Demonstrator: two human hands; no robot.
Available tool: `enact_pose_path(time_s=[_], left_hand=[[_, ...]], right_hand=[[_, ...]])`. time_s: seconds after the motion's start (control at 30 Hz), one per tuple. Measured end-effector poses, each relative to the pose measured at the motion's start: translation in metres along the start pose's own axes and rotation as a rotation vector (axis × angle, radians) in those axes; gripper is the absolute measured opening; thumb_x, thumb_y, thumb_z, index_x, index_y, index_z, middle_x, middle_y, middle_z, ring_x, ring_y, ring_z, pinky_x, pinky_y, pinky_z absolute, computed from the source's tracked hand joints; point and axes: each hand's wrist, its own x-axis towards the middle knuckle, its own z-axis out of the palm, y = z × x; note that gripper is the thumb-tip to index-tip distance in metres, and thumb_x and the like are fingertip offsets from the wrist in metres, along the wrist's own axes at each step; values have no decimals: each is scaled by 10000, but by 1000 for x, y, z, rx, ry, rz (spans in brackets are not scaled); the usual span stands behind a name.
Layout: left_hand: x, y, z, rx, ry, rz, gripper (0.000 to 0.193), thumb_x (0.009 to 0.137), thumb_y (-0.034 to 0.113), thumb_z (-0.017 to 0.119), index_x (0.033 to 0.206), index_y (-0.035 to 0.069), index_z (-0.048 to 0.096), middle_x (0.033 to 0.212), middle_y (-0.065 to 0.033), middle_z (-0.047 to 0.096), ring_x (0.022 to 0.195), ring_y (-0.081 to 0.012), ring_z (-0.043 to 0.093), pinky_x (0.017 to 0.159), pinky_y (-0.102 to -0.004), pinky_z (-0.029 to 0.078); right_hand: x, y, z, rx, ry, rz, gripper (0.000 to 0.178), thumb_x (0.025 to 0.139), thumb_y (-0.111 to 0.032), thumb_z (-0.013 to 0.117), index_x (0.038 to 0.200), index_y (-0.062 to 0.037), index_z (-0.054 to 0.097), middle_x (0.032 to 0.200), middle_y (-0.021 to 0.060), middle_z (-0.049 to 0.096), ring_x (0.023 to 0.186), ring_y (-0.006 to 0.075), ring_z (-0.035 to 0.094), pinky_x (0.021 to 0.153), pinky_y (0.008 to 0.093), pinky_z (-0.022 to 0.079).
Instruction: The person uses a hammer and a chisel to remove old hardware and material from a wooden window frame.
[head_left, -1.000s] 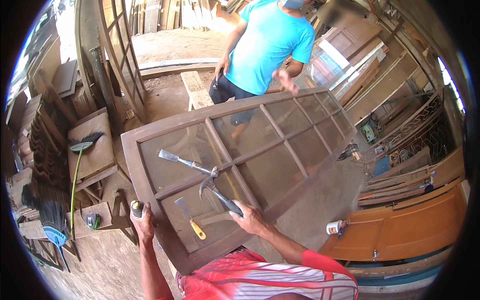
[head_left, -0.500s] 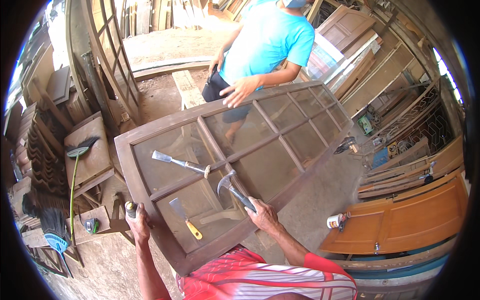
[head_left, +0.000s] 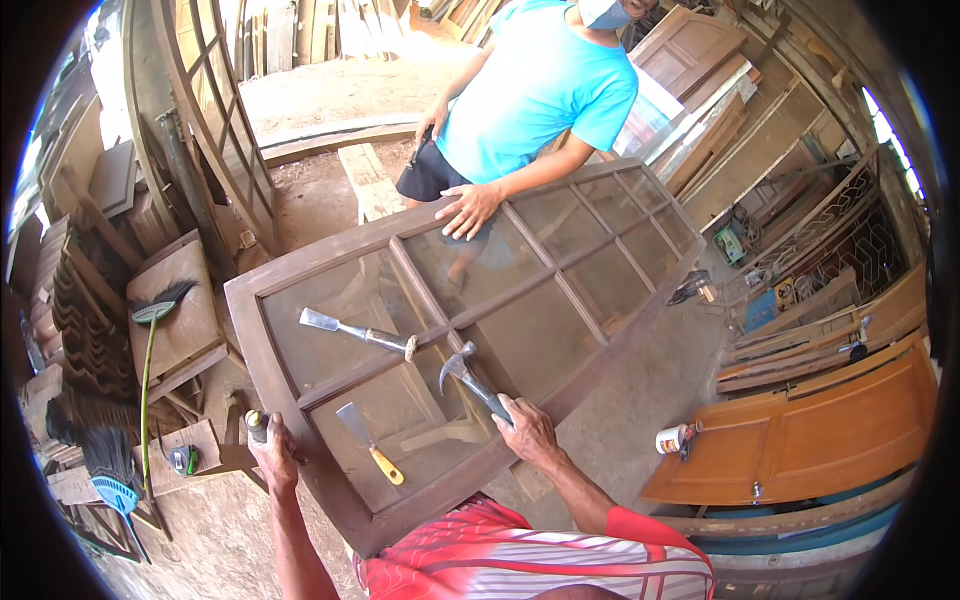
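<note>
My right hand (head_left: 528, 432) grips a claw hammer (head_left: 484, 391) by its dark handle, its metal head over the crossing bars of a brown glazed door (head_left: 335, 480). At the door's near left corner my left hand (head_left: 276, 458) is closed round a short dark tool handle (head_left: 257, 424) with a pale end; the rest of that tool is hidden. A wide chisel (head_left: 366, 333) lies across the upper left pane, its ringed handle end by the dividing bar. Below it, a putty knife (head_left: 371, 446) with a yellow handle rests on the lower left pane.
Across the door stands a co-worker in a blue shirt, one hand (head_left: 470, 210) on the frame's far edge. Left are brooms (head_left: 115, 490) and a tape measure (head_left: 183, 459). A white can (head_left: 672, 438) sits on an orange-brown door (head_left: 800, 430) at right.
The co-worker's raised hand has come down onto the door's far edge. My left hand and its tool have shifted slightly; the hammer is held in nearly the same place.
</note>
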Motion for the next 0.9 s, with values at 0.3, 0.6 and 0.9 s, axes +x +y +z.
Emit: enact_pose_path(time_s=[0.3, 0.6, 0.9], left_hand=[[-55, 11, -29, 574, 97, 203, 249, 941, 189, 820, 985, 78, 601, 786, 23, 589, 679, -111, 529, 624, -281, 441], [-87, 17, -25, 760, 154, -26, 379, 849, 181, 883, 1079, 29, 621, 892, -27, 607, 792, -162, 545, 734, -324, 491], [-87, 5, -19, 760, 172, -171, 416, 890, 293, 853, 1125, 15, 653, 924, -56, 671, 806, -182, 598, 773, -361, 515]], right_hand=[[-5, -3, 5, 18, -38, 29, 473, 938, -210, 759, 1343, -19, 605, 1021, 189, 624, 927, 401, 680, 788, 502, 572], [-5, -3, 8, 49, -34, -9, 483, 939, -202, 764, 1345, 3, 602, 1068, 207, 604, 933, 416, 672, 799, 509, 571], [-5, 2, 4, 47, -39, -3, 487, 935, -184, 761, 1346, 7, 583, 1057, 207, 605, 934, 413, 673, 791, 511, 568]])
